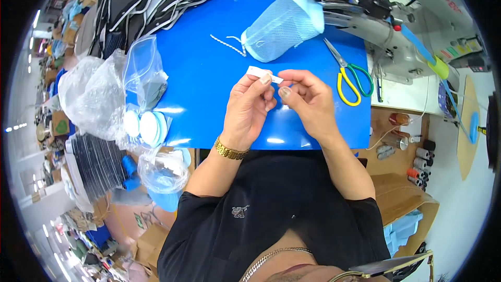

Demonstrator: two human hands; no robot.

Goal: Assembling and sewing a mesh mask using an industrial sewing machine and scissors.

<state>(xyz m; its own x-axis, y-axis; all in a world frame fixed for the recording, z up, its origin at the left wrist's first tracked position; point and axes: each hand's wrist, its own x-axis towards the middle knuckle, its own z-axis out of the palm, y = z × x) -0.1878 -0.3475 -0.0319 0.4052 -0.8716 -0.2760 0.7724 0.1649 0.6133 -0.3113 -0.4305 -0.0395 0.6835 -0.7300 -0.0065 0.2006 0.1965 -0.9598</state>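
Observation:
My left hand (249, 104), wearing a gold watch, pinches a small white label strip (261, 72) between thumb and finger. The fingers of my right hand (305, 102) are curled at the label's right end, the index finger touching it. Beyond them lies a light blue mesh bag (276, 34) with a braided cord. Scissors (347, 81) with yellow and green handles rest to the right of my right hand, on the blue work surface (198, 115).
Clear plastic bags (94, 94) and light blue discs (152, 128) sit left. Dark white-edged fabric (130, 5) is piled at the back. A sewing machine (381, 15) stands back right, with thread spools (420, 167) and a cardboard box (404, 198) below.

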